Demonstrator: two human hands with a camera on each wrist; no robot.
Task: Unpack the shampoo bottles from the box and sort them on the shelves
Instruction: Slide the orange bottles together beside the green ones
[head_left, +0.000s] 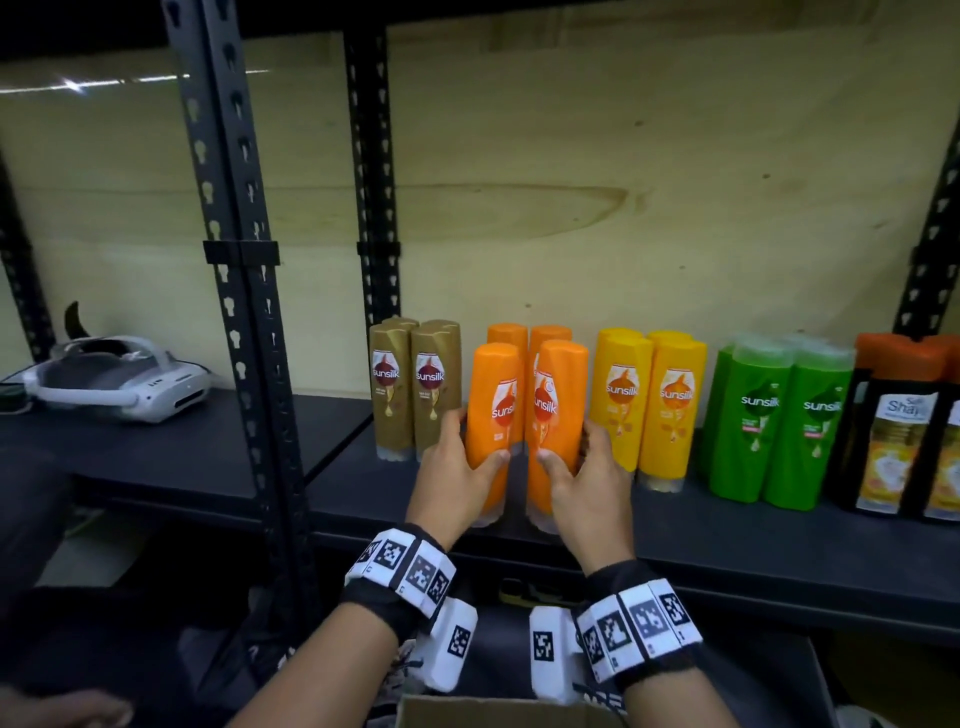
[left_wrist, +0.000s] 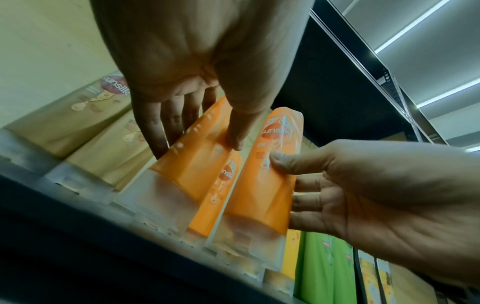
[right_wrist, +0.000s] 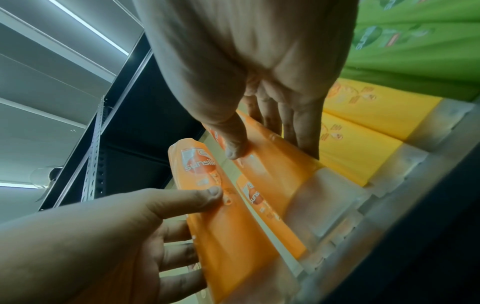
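Note:
Two orange Sunsilk bottles stand cap-down at the front of the dark shelf (head_left: 727, 535). My left hand (head_left: 480, 439) grips the left orange bottle (head_left: 496, 400), thumb on its front and fingers round its left side. My right hand (head_left: 566, 444) grips the right orange bottle (head_left: 558, 395) the same way from the right. The bottles lean slightly toward each other. In the left wrist view the left orange bottle (left_wrist: 192, 164) sits under my thumb; the right wrist view shows the right orange bottle (right_wrist: 275, 162). Two more orange bottles (head_left: 524, 332) stand behind.
Brown bottles (head_left: 415, 389) stand to the left, and yellow bottles (head_left: 649, 405), green bottles (head_left: 779, 415) and black orange-capped bottles (head_left: 904, 426) to the right. A white headset (head_left: 119, 379) lies on the left shelf. A black upright (head_left: 244, 312) divides the shelves. The cardboard box (head_left: 498, 712) is below.

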